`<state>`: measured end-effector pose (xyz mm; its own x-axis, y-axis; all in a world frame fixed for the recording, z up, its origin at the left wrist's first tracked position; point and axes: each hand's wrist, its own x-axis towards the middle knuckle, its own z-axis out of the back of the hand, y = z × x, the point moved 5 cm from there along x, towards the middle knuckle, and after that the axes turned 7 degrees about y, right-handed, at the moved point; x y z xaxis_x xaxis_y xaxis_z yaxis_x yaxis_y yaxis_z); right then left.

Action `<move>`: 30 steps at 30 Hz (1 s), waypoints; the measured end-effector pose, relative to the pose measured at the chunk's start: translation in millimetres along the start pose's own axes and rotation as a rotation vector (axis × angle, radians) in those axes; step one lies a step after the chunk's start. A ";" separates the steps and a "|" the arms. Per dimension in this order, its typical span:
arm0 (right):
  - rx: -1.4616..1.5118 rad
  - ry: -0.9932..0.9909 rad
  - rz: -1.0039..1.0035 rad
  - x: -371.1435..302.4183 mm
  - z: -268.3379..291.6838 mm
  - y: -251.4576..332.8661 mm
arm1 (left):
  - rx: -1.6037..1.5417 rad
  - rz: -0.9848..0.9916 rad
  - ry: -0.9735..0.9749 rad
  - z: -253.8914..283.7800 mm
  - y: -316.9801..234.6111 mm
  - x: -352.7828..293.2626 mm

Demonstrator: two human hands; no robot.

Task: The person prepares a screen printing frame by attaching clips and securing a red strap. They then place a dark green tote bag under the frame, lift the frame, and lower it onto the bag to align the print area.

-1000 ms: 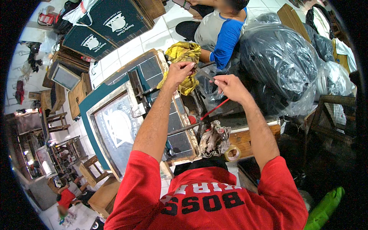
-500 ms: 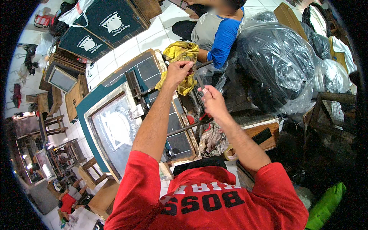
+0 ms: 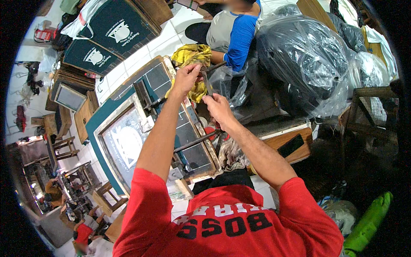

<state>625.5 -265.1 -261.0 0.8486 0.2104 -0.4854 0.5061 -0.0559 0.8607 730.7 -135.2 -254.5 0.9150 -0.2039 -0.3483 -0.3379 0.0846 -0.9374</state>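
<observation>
My right hand [image 3: 220, 109] is closed around the lower end of a metal wrench [image 3: 207, 84], which points away from me. Beside the wrench's far end, the fingers of my left hand [image 3: 186, 79] are pinched together; what they hold, if anything, is hidden. A yellow rag [image 3: 190, 53] lies bunched behind and beneath the left hand, over the far end of the printing rig. Below my hands, dark metal rods [image 3: 198, 141] run across the rig. To the left, a framed printing screen [image 3: 101, 136] with a white design lies over a dark green panel [image 3: 95, 121].
Another person's blue sleeve [image 3: 243, 40] is just beyond the rig. A large plastic-wrapped bundle [image 3: 304, 64] stands at right. A dark phone [image 3: 290, 145] lies on a wooden board [image 3: 302, 153]. A stained cloth [image 3: 231, 154] hangs near my right forearm. Printed green panels [image 3: 109, 32] lean at the far left.
My view has shifted slightly. Both hands have come closer together, and the wrench now stands more upright, its far end beside my left fingertips.
</observation>
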 end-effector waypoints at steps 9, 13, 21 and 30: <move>0.135 -0.029 -0.055 -7.1 -6.1 1.2 | -0.209 0.067 -0.003 -34.8 -6.8 -41.3; 0.219 -0.082 -0.059 -8.2 -17.3 -3.1 | -0.393 0.115 0.020 -31.4 3.7 -38.9; 0.238 -0.165 -0.058 -5.3 -24.4 -11.9 | -0.403 0.113 0.048 -27.2 11.7 -33.9; 0.470 -0.024 -0.313 -11.3 -25.8 -7.7 | -0.578 0.229 0.103 -42.2 15.4 -37.8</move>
<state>608.0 -241.9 -258.2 0.6472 0.2654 -0.7147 0.7440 -0.4244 0.5161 681.6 -167.4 -256.2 0.7890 -0.3387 -0.5126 -0.6137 -0.3977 -0.6820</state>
